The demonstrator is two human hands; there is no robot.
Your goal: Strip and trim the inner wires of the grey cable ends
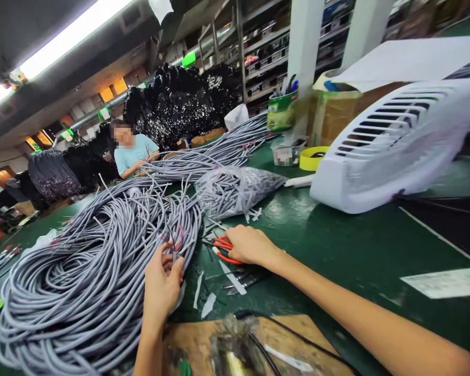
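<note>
A grey cable end [175, 256] with its thin coloured wires [179, 238] fanned out is pinched in my left hand [161, 279], at the right edge of a large heap of grey cables [82, 271]. My right hand [253, 244] is closed around the orange-red handles of a pair of pliers [223, 243], low over the green table. The jaws of the pliers point left and are hard to make out. Beneath and in front of my right hand lie white scraps [233, 277] and a thin metal tool [250, 281].
A clear bag of short grey pieces [235, 190] lies beyond my hands. To the right stands a white fan [379, 151], near yellow tape [312, 158] and a green can of pens [282, 109]. A wooden board [305, 339] is closest to me. Across the table sits another person [135, 151].
</note>
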